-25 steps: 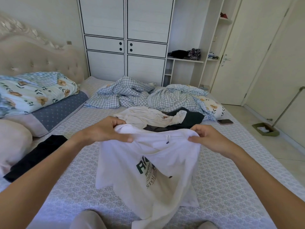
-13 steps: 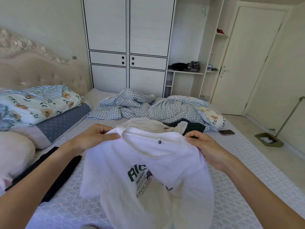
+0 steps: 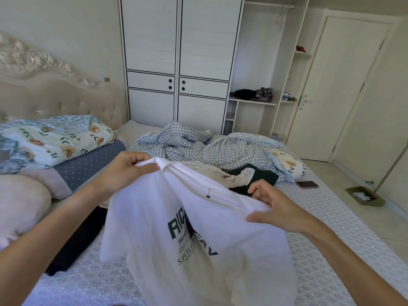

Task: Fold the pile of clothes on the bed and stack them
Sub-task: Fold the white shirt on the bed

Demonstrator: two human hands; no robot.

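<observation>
A white T-shirt [image 3: 154, 228] with dark green print hangs in the air over the bed [image 3: 320, 228], its hem out of view below. My left hand [image 3: 125, 171] pinches its upper left shoulder edge, raised. My right hand [image 3: 278, 208] grips the other shoulder edge, lower and nearer. Behind the shirt lies the pile: a cream garment [image 3: 220, 173] and a dark green one [image 3: 260, 175], partly hidden. A folded black garment [image 3: 77, 239] lies flat on the bed at the left.
Crumpled checked bedding [image 3: 209, 149] fills the far end of the bed. Pillows and a floral quilt [image 3: 50, 138] sit at the left by the headboard. A phone [image 3: 307, 184] lies near the bed's right edge. A dustpan [image 3: 364, 196] is on the floor.
Both hands lifted the shirt higher and spread it. My left hand rose and moved left, so the shirt now hangs tilted; my right hand dropped lower. The view tilted up.
</observation>
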